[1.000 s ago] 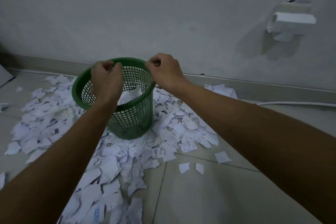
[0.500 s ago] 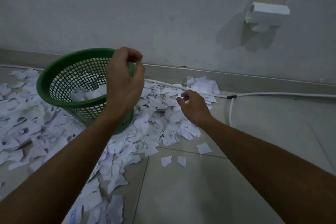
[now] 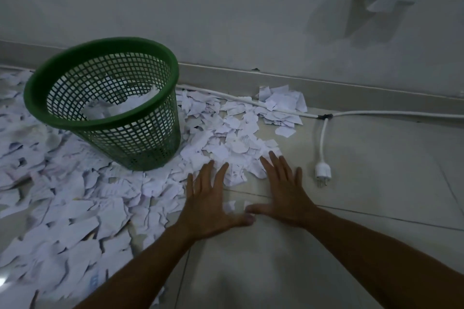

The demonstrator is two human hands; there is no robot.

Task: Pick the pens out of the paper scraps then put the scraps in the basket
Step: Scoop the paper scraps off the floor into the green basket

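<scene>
Both hands, the left hand (image 3: 209, 204) and the right hand (image 3: 282, 192), lie flat and spread near frame centre, thumbs almost touching, fingertips on the paper scraps (image 3: 226, 138); the green basket (image 3: 140, 143) leans tilted at upper left. Risk, as judged: a sweeping gather could bump and topple the basket, or bury a pen, none being visible. No writing is legible on any scrap.

Basket (image 3: 130, 138) left, on scraps (image 3: 75, 208), scraps inside; both hands right of basket; plug (image 3: 323, 170) farther right.
</scene>
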